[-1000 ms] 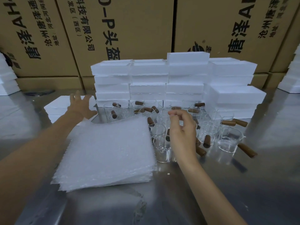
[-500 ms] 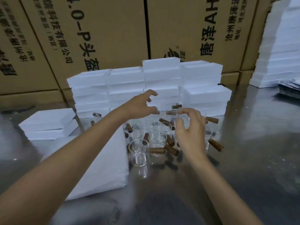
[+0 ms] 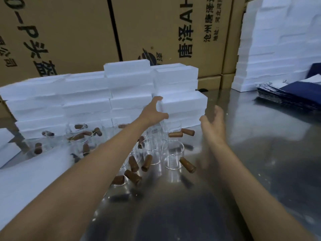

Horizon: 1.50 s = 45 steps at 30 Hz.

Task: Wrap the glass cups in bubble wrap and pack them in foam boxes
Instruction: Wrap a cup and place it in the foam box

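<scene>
Basically, target: top foam box [image 3: 184, 102] of the short right-end stack, lying straight ahead of both hands, behind the glass cups [image 3: 173, 154]
Box long axis: runs left-right across the view, near face toward the person
Left hand [image 3: 153, 113]: at the box's left end, fingers over the top corner and thumb spread below, touching or about to, blur makes a closed grip hard to confirm; reads as spread, not clamped
Right hand [image 3: 212, 121]: fingers straight and apart, holding nothing, just beside the box's right end, not touching it
Nearer hand: left, already on the box; right needs a short move inward, my guess
Cups: clustered on the metal table [image 3: 260, 153] between the arms, wooden handles pointing every way, none wrapped or held
Bubble wrap [image 3: 34, 171]: stack at lower left, under the left forearm
Next, judged: squeeze both ends, lift box clear over cups without clipping them
</scene>
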Each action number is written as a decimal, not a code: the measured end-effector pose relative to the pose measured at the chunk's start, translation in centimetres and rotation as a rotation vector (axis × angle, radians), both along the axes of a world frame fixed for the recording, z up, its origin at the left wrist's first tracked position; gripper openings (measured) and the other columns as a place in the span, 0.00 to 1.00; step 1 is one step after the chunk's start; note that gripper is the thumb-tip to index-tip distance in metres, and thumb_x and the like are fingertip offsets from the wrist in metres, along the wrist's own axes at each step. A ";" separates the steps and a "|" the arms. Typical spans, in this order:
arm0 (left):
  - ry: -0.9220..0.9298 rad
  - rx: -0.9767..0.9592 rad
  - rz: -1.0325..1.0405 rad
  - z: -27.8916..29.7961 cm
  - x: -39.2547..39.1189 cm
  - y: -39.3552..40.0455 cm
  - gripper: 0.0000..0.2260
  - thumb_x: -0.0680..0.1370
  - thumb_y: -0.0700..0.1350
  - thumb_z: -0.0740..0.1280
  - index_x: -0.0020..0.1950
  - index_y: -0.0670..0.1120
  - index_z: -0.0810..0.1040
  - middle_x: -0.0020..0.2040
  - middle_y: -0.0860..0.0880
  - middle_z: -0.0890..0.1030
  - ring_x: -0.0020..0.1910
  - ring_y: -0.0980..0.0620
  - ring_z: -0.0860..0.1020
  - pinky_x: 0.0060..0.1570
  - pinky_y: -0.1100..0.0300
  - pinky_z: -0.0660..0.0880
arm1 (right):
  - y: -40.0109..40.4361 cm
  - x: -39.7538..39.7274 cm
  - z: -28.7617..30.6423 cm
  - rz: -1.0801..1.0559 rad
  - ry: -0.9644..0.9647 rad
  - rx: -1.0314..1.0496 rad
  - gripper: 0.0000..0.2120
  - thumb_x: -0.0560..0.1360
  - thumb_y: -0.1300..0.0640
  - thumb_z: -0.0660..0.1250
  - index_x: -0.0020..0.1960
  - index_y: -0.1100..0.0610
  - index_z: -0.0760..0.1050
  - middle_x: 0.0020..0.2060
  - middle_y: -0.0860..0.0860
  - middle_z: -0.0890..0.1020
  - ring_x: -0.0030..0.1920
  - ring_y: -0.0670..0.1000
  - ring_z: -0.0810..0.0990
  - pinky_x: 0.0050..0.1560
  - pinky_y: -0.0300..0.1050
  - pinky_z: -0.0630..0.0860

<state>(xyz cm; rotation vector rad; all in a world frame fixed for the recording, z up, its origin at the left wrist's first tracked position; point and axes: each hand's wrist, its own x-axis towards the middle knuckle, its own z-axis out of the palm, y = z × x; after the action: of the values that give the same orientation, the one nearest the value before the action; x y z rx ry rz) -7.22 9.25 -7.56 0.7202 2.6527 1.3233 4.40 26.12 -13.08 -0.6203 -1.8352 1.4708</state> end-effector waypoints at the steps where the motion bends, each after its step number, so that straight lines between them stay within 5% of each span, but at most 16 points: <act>1: 0.047 -0.002 0.000 -0.3 -0.4 0.2 0.32 0.75 0.44 0.73 0.75 0.56 0.62 0.70 0.45 0.67 0.59 0.45 0.73 0.38 0.59 0.71 | 0.9 -0.8 0.1 0.021 -0.028 -0.003 0.34 0.78 0.54 0.63 0.79 0.45 0.53 0.77 0.50 0.62 0.75 0.55 0.64 0.68 0.50 0.64; 4: 0.185 -0.005 -0.014 -0.8 -1.1 0.2 0.23 0.75 0.43 0.73 0.67 0.52 0.70 0.62 0.46 0.71 0.55 0.44 0.75 0.40 0.58 0.73 | 2.9 -2.6 1.3 0.141 -0.074 -0.005 0.34 0.77 0.55 0.62 0.79 0.43 0.53 0.75 0.46 0.65 0.72 0.51 0.66 0.69 0.50 0.67; 7: 0.269 0.001 -0.026 -0.4 -1.0 -0.1 0.11 0.76 0.41 0.72 0.56 0.48 0.75 0.59 0.44 0.76 0.53 0.44 0.78 0.47 0.59 0.75 | 3.0 -3.1 2.5 0.210 0.013 0.051 0.24 0.75 0.56 0.64 0.70 0.47 0.67 0.60 0.40 0.76 0.59 0.44 0.75 0.49 0.35 0.71; 10: 0.320 0.036 -0.010 0.7 0.1 -0.9 0.09 0.76 0.45 0.73 0.52 0.47 0.76 0.58 0.44 0.75 0.42 0.53 0.77 0.32 0.73 0.72 | 2.3 -1.9 3.6 0.138 0.111 0.078 0.10 0.73 0.46 0.65 0.54 0.44 0.73 0.50 0.39 0.78 0.50 0.37 0.77 0.43 0.36 0.70; 13: 0.315 0.029 -0.030 2.0 2.5 -2.7 0.12 0.75 0.50 0.74 0.52 0.46 0.78 0.56 0.46 0.73 0.38 0.56 0.77 0.25 0.71 0.71 | 1.6 0.1 4.6 0.156 0.089 0.042 0.17 0.75 0.36 0.57 0.50 0.47 0.75 0.47 0.44 0.80 0.48 0.41 0.79 0.49 0.42 0.74; 15: 0.300 0.008 -0.023 3.1 4.5 -4.6 0.11 0.75 0.52 0.74 0.50 0.47 0.77 0.55 0.47 0.75 0.38 0.52 0.80 0.23 0.68 0.71 | 1.2 1.4 5.2 0.149 0.022 0.006 0.24 0.77 0.38 0.51 0.52 0.53 0.78 0.44 0.51 0.83 0.43 0.50 0.82 0.46 0.47 0.76; 19: 0.289 0.023 0.015 5.4 9.5 -10.0 0.12 0.74 0.57 0.73 0.48 0.51 0.78 0.49 0.52 0.80 0.40 0.51 0.83 0.37 0.54 0.82 | 0.9 4.4 4.1 0.254 -0.272 0.111 0.12 0.80 0.55 0.58 0.48 0.56 0.80 0.40 0.53 0.85 0.33 0.49 0.81 0.32 0.40 0.74; 22: 0.236 -0.036 -0.003 6.3 14.3 -13.9 0.12 0.71 0.62 0.72 0.46 0.57 0.78 0.42 0.57 0.83 0.34 0.61 0.80 0.30 0.64 0.76 | -1.2 6.6 2.9 0.495 -0.646 0.220 0.11 0.81 0.51 0.62 0.50 0.55 0.80 0.39 0.51 0.85 0.29 0.46 0.80 0.30 0.37 0.74; 24: 0.114 -0.092 -0.059 5.9 17.3 -15.9 0.10 0.70 0.61 0.73 0.46 0.60 0.78 0.42 0.63 0.83 0.35 0.63 0.81 0.28 0.66 0.76 | -3.0 8.2 2.8 0.608 -0.708 0.251 0.11 0.79 0.54 0.64 0.56 0.59 0.80 0.39 0.51 0.85 0.32 0.48 0.82 0.31 0.41 0.76; 26: 0.010 -0.137 -0.129 4.4 19.9 -17.6 0.09 0.70 0.59 0.74 0.46 0.60 0.80 0.45 0.66 0.82 0.38 0.65 0.81 0.31 0.69 0.75 | -4.4 9.5 2.9 0.607 -0.642 0.254 0.12 0.78 0.63 0.66 0.60 0.66 0.77 0.46 0.61 0.84 0.46 0.58 0.84 0.43 0.49 0.78; 28: -0.029 -0.181 -0.173 2.6 22.0 -19.1 0.09 0.70 0.59 0.74 0.46 0.59 0.80 0.49 0.61 0.80 0.42 0.67 0.79 0.36 0.72 0.73 | -5.5 10.0 3.3 0.596 -0.624 0.256 0.14 0.78 0.56 0.69 0.57 0.66 0.80 0.54 0.65 0.83 0.52 0.63 0.82 0.55 0.57 0.78; 31: -0.078 -0.242 -0.208 -0.2 24.3 -20.8 0.10 0.70 0.62 0.73 0.48 0.63 0.77 0.54 0.62 0.74 0.49 0.69 0.75 0.44 0.73 0.71 | -6.9 10.0 3.3 0.596 -0.761 0.271 0.23 0.74 0.37 0.68 0.42 0.59 0.81 0.39 0.53 0.85 0.36 0.49 0.80 0.39 0.42 0.79; 35: 0.058 -0.356 -0.111 -3.9 26.0 -21.0 0.12 0.73 0.64 0.69 0.51 0.62 0.74 0.53 0.62 0.68 0.52 0.62 0.71 0.53 0.62 0.72 | -7.7 9.9 2.7 0.551 -0.749 0.333 0.22 0.80 0.45 0.64 0.34 0.58 0.76 0.31 0.50 0.82 0.28 0.46 0.76 0.30 0.37 0.73; 40: 0.207 -0.295 -0.041 -3.7 26.7 -20.9 0.20 0.71 0.66 0.70 0.58 0.66 0.67 0.51 0.64 0.61 0.50 0.64 0.69 0.42 0.68 0.66 | -9.0 10.0 2.4 0.398 -0.707 0.526 0.21 0.84 0.48 0.57 0.38 0.61 0.70 0.29 0.53 0.71 0.30 0.50 0.69 0.33 0.43 0.65; 43: 0.295 -0.088 0.091 -0.8 24.4 -22.8 0.10 0.76 0.58 0.69 0.52 0.64 0.69 0.46 0.64 0.70 0.42 0.66 0.73 0.36 0.67 0.64 | -9.7 10.3 3.0 0.312 -0.636 0.578 0.21 0.84 0.48 0.56 0.37 0.59 0.67 0.31 0.53 0.71 0.33 0.51 0.69 0.33 0.45 0.63; 45: 0.339 -0.144 0.253 1.0 21.5 -25.2 0.05 0.79 0.52 0.66 0.50 0.58 0.71 0.40 0.55 0.75 0.36 0.62 0.74 0.34 0.62 0.65 | -10.3 10.4 3.7 0.305 -0.537 0.543 0.21 0.84 0.49 0.56 0.36 0.59 0.67 0.31 0.52 0.71 0.34 0.52 0.69 0.33 0.45 0.62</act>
<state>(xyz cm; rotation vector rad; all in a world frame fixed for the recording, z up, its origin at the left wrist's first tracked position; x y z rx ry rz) 14.30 -15.98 -6.61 0.6592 3.1614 1.1288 14.80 15.80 -9.38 -0.5003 -2.7127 0.9448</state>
